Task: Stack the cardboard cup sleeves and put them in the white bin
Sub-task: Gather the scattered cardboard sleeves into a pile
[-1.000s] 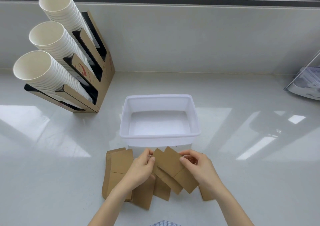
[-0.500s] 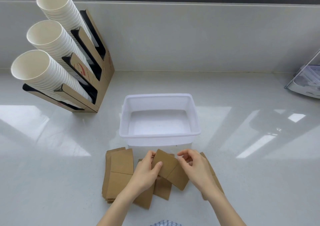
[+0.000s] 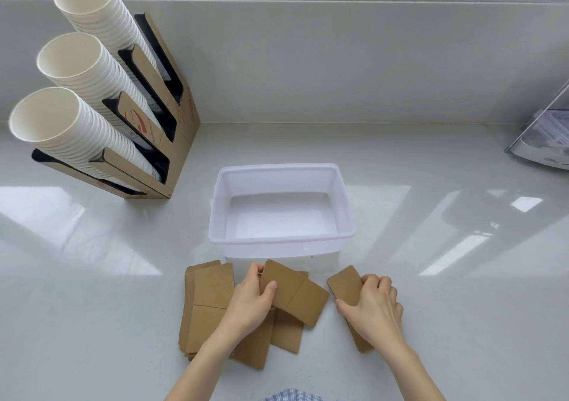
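Flat brown cardboard cup sleeves lie on the white counter in front of the white bin (image 3: pixel 281 240), which has nothing in it. My left hand (image 3: pixel 251 300) pinches one sleeve (image 3: pixel 295 291) by its left end, thumb on top, over a few loose sleeves (image 3: pixel 284 333). A squared pile of sleeves (image 3: pixel 204 305) lies to the left of that hand. My right hand (image 3: pixel 374 308) rests on a separate sleeve stack (image 3: pixel 346 286) to the right, fingers curled around its edges.
A cardboard cup dispenser (image 3: pixel 160 142) with three tilted columns of white paper cups (image 3: pixel 70 126) stands at the back left. A clear plastic holder (image 3: pixel 545 142) sits at the right edge. A wall and window sill run behind the counter.
My right hand let go of the shared sleeve and moved right onto the separate stack. My left hand kept the sleeve and holds it alone.
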A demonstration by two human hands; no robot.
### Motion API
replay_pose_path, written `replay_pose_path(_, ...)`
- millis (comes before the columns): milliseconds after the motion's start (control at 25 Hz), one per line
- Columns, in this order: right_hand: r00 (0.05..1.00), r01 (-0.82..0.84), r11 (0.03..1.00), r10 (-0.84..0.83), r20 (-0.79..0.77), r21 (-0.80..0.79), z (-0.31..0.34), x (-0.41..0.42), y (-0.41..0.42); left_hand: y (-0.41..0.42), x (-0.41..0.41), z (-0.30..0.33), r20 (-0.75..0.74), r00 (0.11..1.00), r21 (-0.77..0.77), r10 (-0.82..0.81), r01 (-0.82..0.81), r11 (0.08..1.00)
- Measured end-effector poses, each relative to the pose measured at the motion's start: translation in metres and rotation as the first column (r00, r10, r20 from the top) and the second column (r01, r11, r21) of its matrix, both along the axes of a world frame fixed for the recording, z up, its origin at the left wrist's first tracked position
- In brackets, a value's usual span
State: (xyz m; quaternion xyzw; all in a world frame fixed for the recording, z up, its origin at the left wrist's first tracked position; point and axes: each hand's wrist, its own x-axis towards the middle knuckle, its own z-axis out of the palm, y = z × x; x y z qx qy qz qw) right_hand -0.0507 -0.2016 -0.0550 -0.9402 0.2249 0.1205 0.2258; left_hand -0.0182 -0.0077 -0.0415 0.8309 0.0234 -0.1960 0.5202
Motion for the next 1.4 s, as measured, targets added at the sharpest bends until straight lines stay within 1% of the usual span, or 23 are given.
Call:
replay_pose_path(80, 0.997, -0.045, 0.989, 0.036, 0.063, 0.139, 0.006, 0.002, 0.002, -0.001, 0.000, 0.000, -0.003, 1.000, 0.011, -0.002, 0.002, 1.000)
replay_pose_path(160, 0.984, -0.148, 0.944, 0.110, 0.139, 0.296, 0.014, 0.003, 0.008, -0.002, -0.001, 0.002, 0.003, 1.000, 0.029, -0.018, 0.018, 0.999)
replay_pose_path(240, 0.956, -0.276, 0.888, 0.214, 0.201, 0.367, 0.020, 0.003, 0.021, -0.004, -0.001, 0.004, -0.001, 1.000, 0.038, -0.032, 0.032, 0.999)
replay_pose_path(320, 0.923, -0.366, 0.856, 0.283, 0.262, 0.364, 0.022, 0.004, 0.033, -0.006, -0.001, 0.006, -0.031, 0.999, 0.007, -0.028, 0.028, 1.000)
replay_pose_path(360, 0.909, -0.393, 0.847, 0.298, 0.292, 0.357, 0.023, 0.005, 0.037, -0.007, -0.002, 0.007, -0.060, 0.998, -0.032, -0.014, 0.012, 0.999)
replay_pose_path(480, 0.894, -0.413, 0.823, 0.286, 0.344, 0.391, 0.022, 0.007, 0.042, -0.006, -0.005, 0.011, -0.198, 0.979, -0.237, 0.048, -0.095, 0.967)
replay_pose_path(520, 0.894, -0.416, 0.815, 0.285, 0.346, 0.404, 0.022, 0.008, 0.042, -0.005, -0.006, 0.012, -0.232, 0.971, -0.280, 0.052, -0.117, 0.953)
replay_pose_path(720, 0.897, -0.424, 0.802, 0.309, 0.317, 0.420, 0.021, 0.006, 0.040, -0.003, -0.009, 0.009, -0.298, 0.951, -0.330, 0.079, -0.180, 0.927)
replay_pose_path(800, 0.877, -0.468, 0.800, 0.371, 0.304, 0.375, 0.021, 0.006, 0.038, -0.002, -0.008, 0.009, -0.325, 0.941, -0.357, 0.099, -0.219, 0.908)
replay_pose_path(920, 0.847, -0.521, 0.797, 0.439, 0.300, 0.306, 0.019, 0.005, 0.039, -0.001, -0.008, 0.009, -0.329, 0.940, -0.364, 0.093, -0.217, 0.906)
replay_pose_path(1040, 0.847, -0.517, 0.803, 0.432, 0.309, 0.295, 0.018, 0.006, 0.041, -0.001, -0.009, 0.006, -0.284, 0.958, -0.320, 0.038, -0.132, 0.938)
replay_pose_path(1120, 0.848, -0.517, 0.804, 0.436, 0.300, 0.293, 0.017, 0.006, 0.041, -0.001, -0.010, 0.007, -0.253, 0.966, -0.289, 0.046, -0.120, 0.950)
replay_pose_path(1240, 0.855, -0.513, 0.784, 0.431, 0.288, 0.349, 0.017, 0.006, 0.042, 0.002, -0.011, 0.008, -0.225, 0.971, -0.257, 0.086, -0.144, 0.956)
replay_pose_path(1400, 0.895, -0.435, 0.779, 0.318, 0.314, 0.452, 0.019, 0.010, 0.036, 0.021, -0.009, 0.013, -0.177, 0.973, -0.189, 0.148, -0.181, 0.965)
